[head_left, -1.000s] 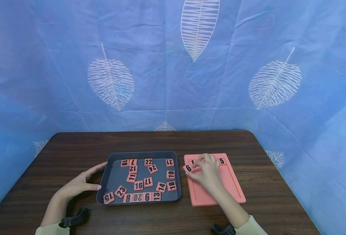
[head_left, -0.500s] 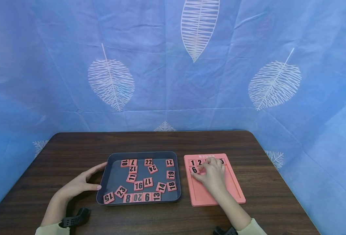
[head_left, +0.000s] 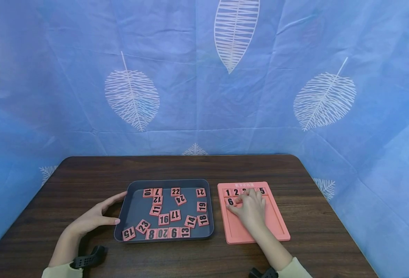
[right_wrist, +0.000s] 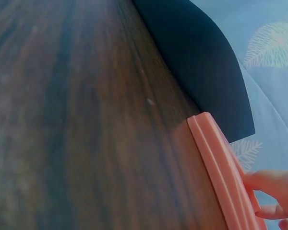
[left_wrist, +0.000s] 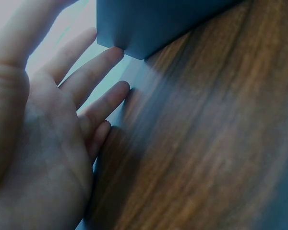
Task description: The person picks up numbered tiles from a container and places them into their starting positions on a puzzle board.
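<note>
My right hand (head_left: 250,210) is over the upper left of the pink number board (head_left: 237,229), its thumb and fingers pinching the tile marked 6 (head_left: 230,201). That tile lies in the second row, under tile 1 (head_left: 227,192). Tiles 2 (head_left: 236,192) and 5 (head_left: 262,190) also show in the top row; the fingers partly cover those between. In the right wrist view only some fingertips (right_wrist: 266,184) appear beyond the board's edge. My left hand (head_left: 90,219) rests against the left side of the dark tray (head_left: 133,212), thumb and fingers spread, holding nothing.
Several loose pink number tiles lie in the tray at various angles, among them 15 (head_left: 129,233), 23 (head_left: 143,226) and 22 (head_left: 175,191). Tray and board stand apart on the dark wooden table (head_left: 176,168). A blue curtain (head_left: 176,96) with white leaves hangs behind.
My right hand has moved the 6 tile rightwards and slightly down from the board's left edge into the second row. The left hand and the tray have stayed put.
</note>
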### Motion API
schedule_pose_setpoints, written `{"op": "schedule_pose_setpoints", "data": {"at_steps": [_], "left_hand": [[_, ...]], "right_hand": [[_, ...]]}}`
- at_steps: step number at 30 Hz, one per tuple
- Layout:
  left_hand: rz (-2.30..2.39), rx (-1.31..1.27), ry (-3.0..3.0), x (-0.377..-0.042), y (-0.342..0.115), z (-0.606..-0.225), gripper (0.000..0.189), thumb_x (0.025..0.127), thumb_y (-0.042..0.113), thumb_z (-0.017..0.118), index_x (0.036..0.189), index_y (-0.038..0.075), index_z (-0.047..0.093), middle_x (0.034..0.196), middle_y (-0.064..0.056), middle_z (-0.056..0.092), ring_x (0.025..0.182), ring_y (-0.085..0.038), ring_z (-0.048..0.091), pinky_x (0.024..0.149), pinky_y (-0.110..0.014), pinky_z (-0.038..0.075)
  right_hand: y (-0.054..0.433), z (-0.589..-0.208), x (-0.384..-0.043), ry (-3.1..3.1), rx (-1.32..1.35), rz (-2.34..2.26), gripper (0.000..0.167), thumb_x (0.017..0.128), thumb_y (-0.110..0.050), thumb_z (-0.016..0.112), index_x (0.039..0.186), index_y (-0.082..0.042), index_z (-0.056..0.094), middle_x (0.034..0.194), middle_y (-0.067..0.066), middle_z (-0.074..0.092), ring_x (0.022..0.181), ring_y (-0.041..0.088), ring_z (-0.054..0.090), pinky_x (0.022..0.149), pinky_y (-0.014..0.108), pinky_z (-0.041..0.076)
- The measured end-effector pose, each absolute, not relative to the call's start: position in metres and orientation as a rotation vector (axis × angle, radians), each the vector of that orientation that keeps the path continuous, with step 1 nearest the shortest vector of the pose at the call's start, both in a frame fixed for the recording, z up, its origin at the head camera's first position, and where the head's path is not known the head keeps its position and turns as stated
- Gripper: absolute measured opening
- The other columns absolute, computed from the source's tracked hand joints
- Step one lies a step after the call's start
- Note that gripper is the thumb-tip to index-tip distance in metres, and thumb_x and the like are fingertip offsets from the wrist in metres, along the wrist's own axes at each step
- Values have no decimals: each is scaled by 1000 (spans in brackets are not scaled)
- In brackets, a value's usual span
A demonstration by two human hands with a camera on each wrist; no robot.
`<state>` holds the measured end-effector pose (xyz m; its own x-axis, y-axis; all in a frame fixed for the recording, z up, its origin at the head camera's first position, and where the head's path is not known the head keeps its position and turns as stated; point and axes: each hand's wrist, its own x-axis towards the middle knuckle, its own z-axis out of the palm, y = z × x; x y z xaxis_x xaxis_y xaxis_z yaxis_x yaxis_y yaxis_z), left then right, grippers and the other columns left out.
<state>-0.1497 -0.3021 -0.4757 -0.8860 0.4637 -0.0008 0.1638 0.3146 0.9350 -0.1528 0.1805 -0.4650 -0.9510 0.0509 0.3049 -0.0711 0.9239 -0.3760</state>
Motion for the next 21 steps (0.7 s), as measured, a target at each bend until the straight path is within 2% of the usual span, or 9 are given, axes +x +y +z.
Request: {"op": "schedule_pose_setpoints", "data": {"at_steps": [9, 21], "left_hand": [[1597, 559, 2318, -149, -302, -476, 76, 88, 7, 67, 152, 9, 26, 153, -23, 21, 136, -49, 13, 94, -75, 19], [1591, 552, 2324, -150, -301, -476, 76, 87, 8, 68, 152, 9, 27, 153, -24, 20, 136, -49, 13, 94, -75, 19]], "right_hand": [[181, -469, -156, -2767, 11, 596, 39, 66, -41, 87, 82, -7, 75, 91, 7, 48, 87, 29, 40, 75, 45, 31], [181, -468, -153, -2752, 21, 658, 31, 69, -32, 87, 82, -7, 75, 89, 5, 47, 87, 28, 40, 74, 43, 30]]}}
